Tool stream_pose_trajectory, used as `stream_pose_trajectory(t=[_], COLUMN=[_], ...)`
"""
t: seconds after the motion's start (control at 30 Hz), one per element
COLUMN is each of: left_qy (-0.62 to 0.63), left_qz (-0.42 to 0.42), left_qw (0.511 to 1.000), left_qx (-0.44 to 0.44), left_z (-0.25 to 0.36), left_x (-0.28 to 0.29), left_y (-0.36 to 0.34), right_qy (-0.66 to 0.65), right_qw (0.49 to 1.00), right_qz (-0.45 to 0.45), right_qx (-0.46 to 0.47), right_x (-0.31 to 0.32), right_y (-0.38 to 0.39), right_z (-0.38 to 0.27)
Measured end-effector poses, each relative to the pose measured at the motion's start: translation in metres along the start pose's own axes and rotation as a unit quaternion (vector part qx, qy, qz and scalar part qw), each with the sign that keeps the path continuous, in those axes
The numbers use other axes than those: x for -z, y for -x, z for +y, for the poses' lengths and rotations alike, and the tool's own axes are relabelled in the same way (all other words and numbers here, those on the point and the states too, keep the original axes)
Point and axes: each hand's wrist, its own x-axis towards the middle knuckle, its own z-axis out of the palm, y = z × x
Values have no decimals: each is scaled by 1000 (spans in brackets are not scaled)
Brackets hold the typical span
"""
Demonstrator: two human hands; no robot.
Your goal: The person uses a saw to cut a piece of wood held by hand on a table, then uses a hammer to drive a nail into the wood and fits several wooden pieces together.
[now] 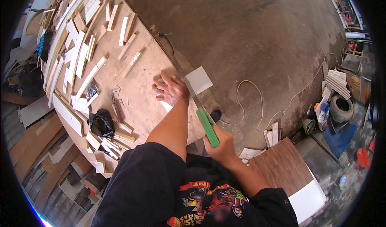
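Note:
My left hand (172, 89) lies flat with fingers spread near the edge of a wooden table (132, 76), pressing on a white board mostly hidden under it. A pale end of that board (199, 79) juts past the table edge over the floor. My right hand (220, 146) is closed around the green handle of a handsaw (207, 127). Its thin blade runs from the handle along the table edge, up to the board beside my left wrist. How deep the blade sits in the board cannot be made out.
Wood offcuts (76, 52) heap on the table's left. A black plastic bag (101, 122) and some loose nails (116, 96) lie nearer. On the concrete floor, a cord (261, 106) winds right toward a tire (341, 108); a brown wood-grain panel (281, 164) lies at lower right.

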Motion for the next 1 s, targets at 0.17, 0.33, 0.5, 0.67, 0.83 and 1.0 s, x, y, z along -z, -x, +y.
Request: stream_pose_trajectory(t=[0.17, 0.33, 0.5, 0.67, 0.83, 1.0], left_qy=[-15, -10, -6, -8, -12, -6], left_qz=[23, 20, 27, 39, 18, 32], left_qw=[1000, 1000, 1000, 999, 1000, 999], left_qx=[0, -4, 0, -5, 5, -6], left_z=[-7, -4, -3, -6, -4, -4], left_x=[-11, -5, -8, -11, -6, -8], left_y=[-2, 1, 1, -2, 0, 0], right_qy=[-16, -6, -33, -19, -24, -7], right_qw=[999, 1000, 999, 1000, 999, 1000], right_qz=[6, -6, -8, 0, 13, 10], right_qx=[-27, -14, -37, -8, -26, -21], right_x=[-16, 1, -10, -2, -17, 2], right_y=[-36, -1, -35, -11, -37, 10], right_z=[3, -3, -2, -2, -3, -1])
